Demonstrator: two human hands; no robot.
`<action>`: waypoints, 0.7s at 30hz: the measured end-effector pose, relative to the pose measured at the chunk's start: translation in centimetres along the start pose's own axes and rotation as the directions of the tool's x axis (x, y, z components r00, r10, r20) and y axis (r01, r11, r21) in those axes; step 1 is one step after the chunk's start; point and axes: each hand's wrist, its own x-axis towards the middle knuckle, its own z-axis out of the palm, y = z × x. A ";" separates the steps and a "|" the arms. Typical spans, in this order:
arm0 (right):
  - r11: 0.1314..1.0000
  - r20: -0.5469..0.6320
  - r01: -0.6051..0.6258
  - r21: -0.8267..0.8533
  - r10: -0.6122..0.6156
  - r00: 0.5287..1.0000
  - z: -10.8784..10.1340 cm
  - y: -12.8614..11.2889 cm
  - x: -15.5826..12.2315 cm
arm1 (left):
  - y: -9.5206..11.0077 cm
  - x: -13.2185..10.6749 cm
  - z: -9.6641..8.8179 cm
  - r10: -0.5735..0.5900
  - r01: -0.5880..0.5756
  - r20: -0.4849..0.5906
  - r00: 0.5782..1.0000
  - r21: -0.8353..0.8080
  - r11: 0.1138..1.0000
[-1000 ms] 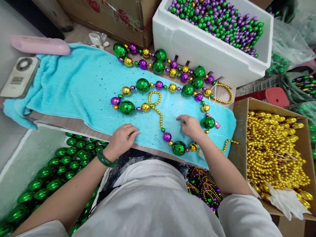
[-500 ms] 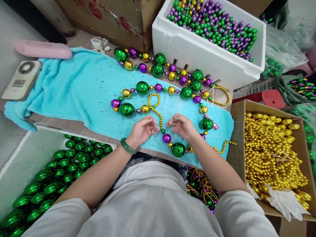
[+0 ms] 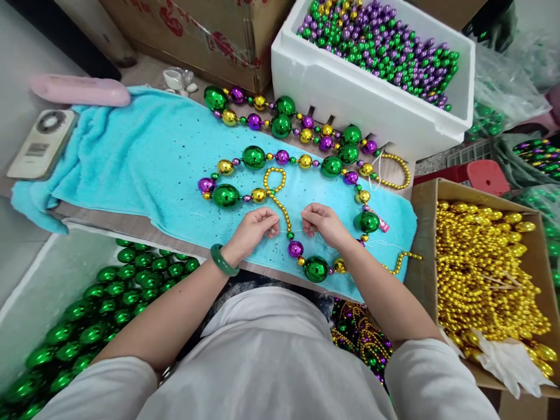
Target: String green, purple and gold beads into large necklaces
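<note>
My left hand (image 3: 258, 226), with a green bangle at its wrist, is closed in a pinch on one end of a thin clear thread (image 3: 284, 232). My right hand (image 3: 321, 223) pinches the other end, so the thread runs nearly straight between them. It crosses the short gold bead strand (image 3: 284, 213) of a bead necklace (image 3: 315, 269). Large green, purple and gold beads of this necklace form a loop on the turquoise towel (image 3: 144, 146). Beside its right side lies a small red tag (image 3: 384, 224).
A second bead strand (image 3: 280, 125) lies behind, against a white foam box (image 3: 367, 93) of small beads. Gold beads fill a cardboard box (image 3: 424, 233) at right; green beads (image 3: 105, 291) sit in a bin at left. A phone (image 3: 41, 146) and pink case (image 3: 81, 90) lie far left.
Both hands have gone from loosely curled fingers to closed pinches. The thread between them now shows as a straight line. The necklace has stayed in place.
</note>
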 end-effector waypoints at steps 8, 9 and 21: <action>0.909 -0.120 0.213 -0.358 -0.271 0.955 0.2 -1.2 -1.0 | 0.1 0.5 1.6 0.068 -0.069 0.011 0.998 0.090 0.994; 0.879 -0.122 0.237 -0.413 -0.312 0.942 0.5 -1.2 -1.2 | 0.1 0.6 1.8 0.068 -0.068 0.006 0.998 0.102 0.992; 0.595 0.072 0.399 -0.698 -0.496 0.865 1.3 -2.2 0.8 | 0.5 1.5 2.4 0.291 -0.266 0.045 0.956 0.556 0.787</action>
